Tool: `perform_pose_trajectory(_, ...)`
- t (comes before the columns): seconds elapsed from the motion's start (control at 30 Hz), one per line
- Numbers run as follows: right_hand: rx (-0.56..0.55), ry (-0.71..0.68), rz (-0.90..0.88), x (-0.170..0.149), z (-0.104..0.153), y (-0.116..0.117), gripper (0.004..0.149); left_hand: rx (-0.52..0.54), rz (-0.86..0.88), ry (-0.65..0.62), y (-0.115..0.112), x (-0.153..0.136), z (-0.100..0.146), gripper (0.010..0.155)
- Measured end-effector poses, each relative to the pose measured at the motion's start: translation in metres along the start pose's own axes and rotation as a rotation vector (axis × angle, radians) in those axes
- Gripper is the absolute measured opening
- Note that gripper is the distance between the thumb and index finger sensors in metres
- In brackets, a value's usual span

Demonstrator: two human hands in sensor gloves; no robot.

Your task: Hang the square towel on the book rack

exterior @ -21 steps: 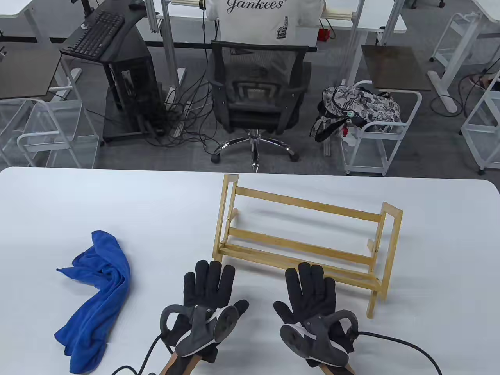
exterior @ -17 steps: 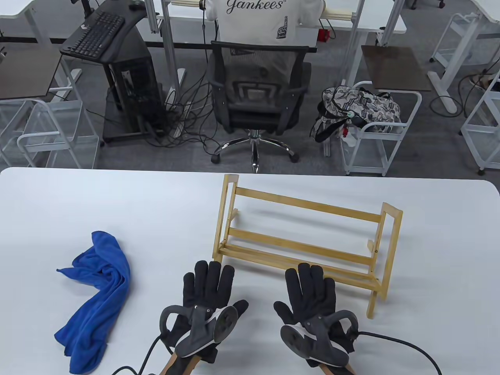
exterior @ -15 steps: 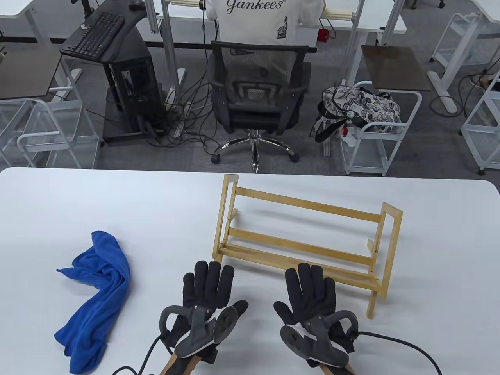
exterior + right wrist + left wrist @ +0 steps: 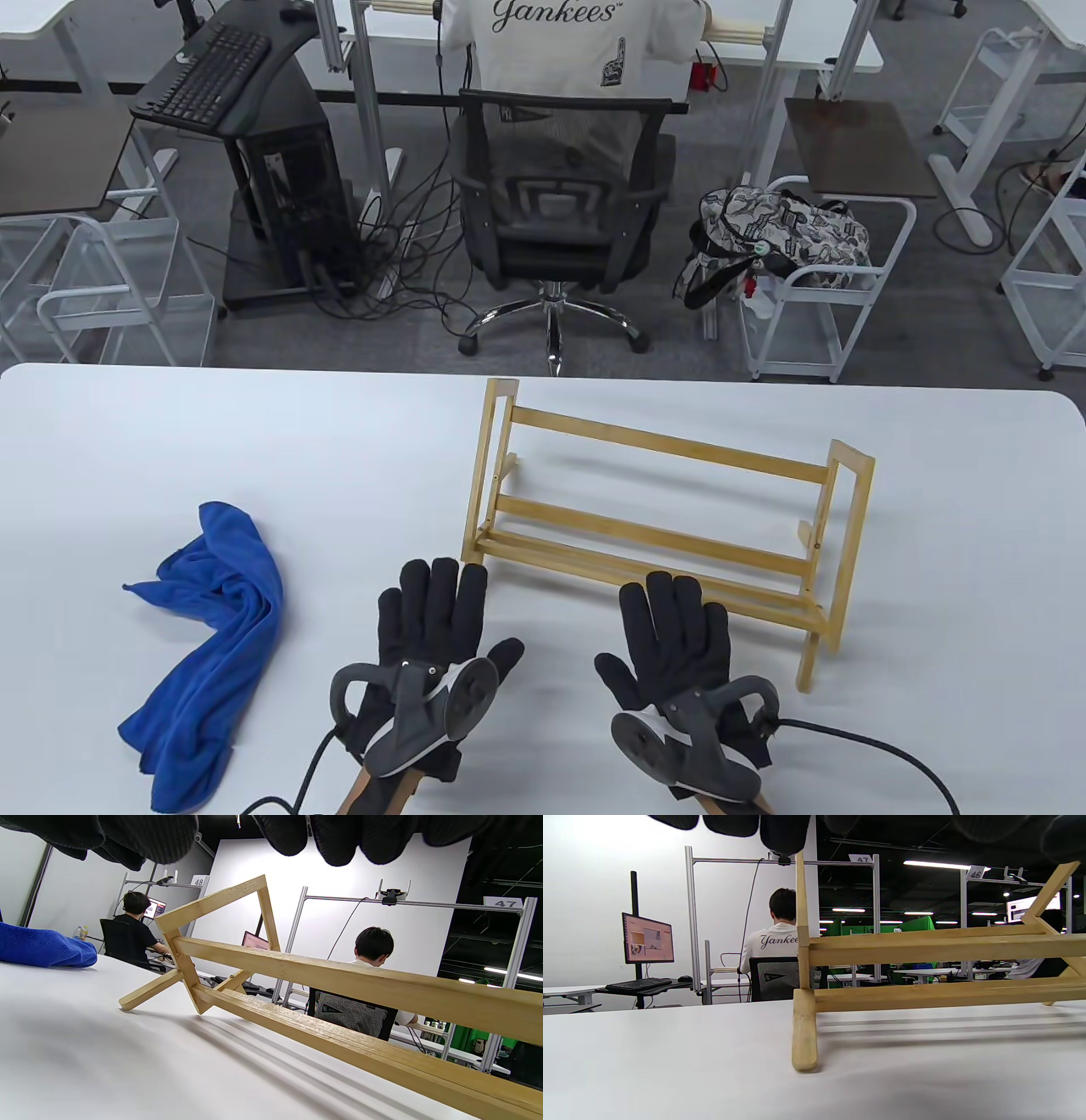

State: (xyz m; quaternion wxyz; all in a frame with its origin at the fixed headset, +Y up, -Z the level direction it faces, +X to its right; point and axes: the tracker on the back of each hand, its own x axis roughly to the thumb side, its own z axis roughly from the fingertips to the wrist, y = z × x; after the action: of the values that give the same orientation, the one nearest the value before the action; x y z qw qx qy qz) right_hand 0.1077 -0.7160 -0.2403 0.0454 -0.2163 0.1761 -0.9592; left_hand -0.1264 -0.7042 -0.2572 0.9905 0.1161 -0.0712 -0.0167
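Table view, left to right: the blue square towel (image 4: 206, 645) lies crumpled on the desk (image 4: 339, 441) at near left, untouched. The left hand (image 4: 428, 632) and right hand (image 4: 674, 637) rest flat, fingers spread, holding nothing, just before the wooden book rack (image 4: 662, 526). Hanging has not begun; next, I judge, the left hand must reach left for the towel. Readable writing: "Yankees" on a far shirt (image 4: 573, 38).

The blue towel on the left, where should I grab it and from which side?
Probably take the blue towel at its upper bunched end, nearest the left hand, coming from the right and above. It lies crumpled in a long diagonal heap on the table; the raised folds there give fingers something to pinch.
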Motion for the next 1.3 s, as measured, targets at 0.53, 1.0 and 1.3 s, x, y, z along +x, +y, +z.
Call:
perform_pose_trajectory(0.53, -0.012, 0.019, -0.008, -0.005, 0.0, -0.001, 0.075, -0.072, -0.039, 0.305, 0.018, -0.121, -0.014, 0.089)
perform_pose_trajectory(1.0, -0.015, 0.025, -0.004, -0.006, 0.0, -0.002, 0.075, -0.314, 0.026, 0.569, -0.017, -0.217, 0.006, 0.092)
perform_pose_trajectory(1.3, -0.021, 0.03, -0.001, -0.007, 0.0, -0.003, 0.075, -0.537, 0.018, 0.645, -0.056, -0.228, 0.006, 0.094)
